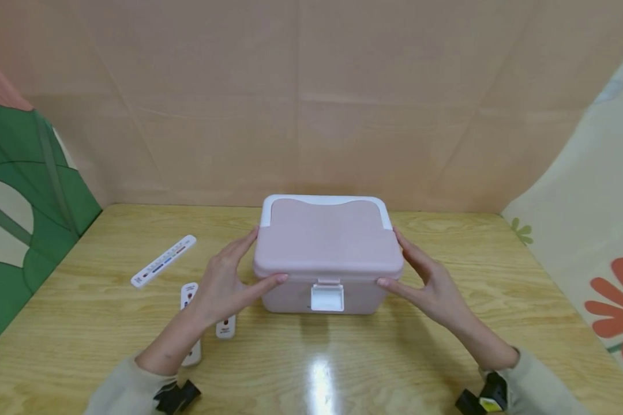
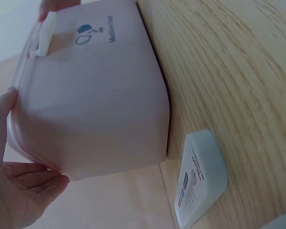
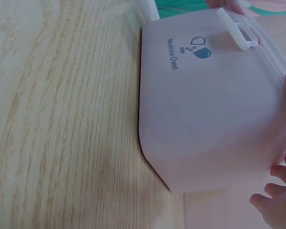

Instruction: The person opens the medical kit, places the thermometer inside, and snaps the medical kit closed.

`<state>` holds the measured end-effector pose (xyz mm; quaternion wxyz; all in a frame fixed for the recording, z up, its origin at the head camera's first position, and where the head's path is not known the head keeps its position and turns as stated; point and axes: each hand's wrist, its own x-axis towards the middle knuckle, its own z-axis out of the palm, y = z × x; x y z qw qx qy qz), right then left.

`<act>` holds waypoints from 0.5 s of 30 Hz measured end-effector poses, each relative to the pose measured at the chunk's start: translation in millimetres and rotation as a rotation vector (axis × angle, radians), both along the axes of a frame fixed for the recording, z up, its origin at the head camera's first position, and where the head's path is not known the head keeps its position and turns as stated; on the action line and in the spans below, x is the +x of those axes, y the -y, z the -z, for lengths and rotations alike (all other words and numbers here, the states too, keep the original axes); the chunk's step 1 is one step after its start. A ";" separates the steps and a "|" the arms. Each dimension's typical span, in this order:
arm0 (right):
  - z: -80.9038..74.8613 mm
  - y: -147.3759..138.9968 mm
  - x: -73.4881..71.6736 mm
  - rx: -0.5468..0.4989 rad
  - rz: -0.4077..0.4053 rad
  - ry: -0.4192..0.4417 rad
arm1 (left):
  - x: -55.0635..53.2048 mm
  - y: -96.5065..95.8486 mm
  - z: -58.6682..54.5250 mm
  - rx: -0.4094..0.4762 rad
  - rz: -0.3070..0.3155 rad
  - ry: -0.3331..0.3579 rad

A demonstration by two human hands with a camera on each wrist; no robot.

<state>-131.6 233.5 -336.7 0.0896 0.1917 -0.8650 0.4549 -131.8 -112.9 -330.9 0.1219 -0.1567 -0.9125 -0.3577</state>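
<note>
A pink medicine chest (image 1: 328,242) with a white handle on its closed lid stands on the table, its printed front toward me. Its white latch (image 3: 234,31) juts outward from the front in the right wrist view. My left hand (image 1: 225,285) holds the lid's left front corner, thumb on the front edge and fingers along the side. Mirroring it, my right hand (image 1: 433,285) holds the right corner the same way. Beside the left hand lie a short white strip (image 1: 225,327) with print and another white strip (image 1: 189,292), partly hidden under the forearm.
A long white strip with a printed scale (image 1: 163,261), like a thermometer, lies farther left on the wood-grain table (image 1: 498,276). Behind the chest hangs a plain tan cloth (image 1: 342,115). Patterned cloths flank the table on both sides.
</note>
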 end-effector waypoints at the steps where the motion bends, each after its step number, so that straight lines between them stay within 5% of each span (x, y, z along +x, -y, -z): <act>1: -0.3 0.1 0.3 -0.002 -0.001 0.000 | -0.2 -0.1 -0.1 0.002 0.002 -0.001; 15: -11.6 0.4 2.5 0.045 0.028 0.033 | -0.8 -1.5 -5.3 0.018 0.004 0.011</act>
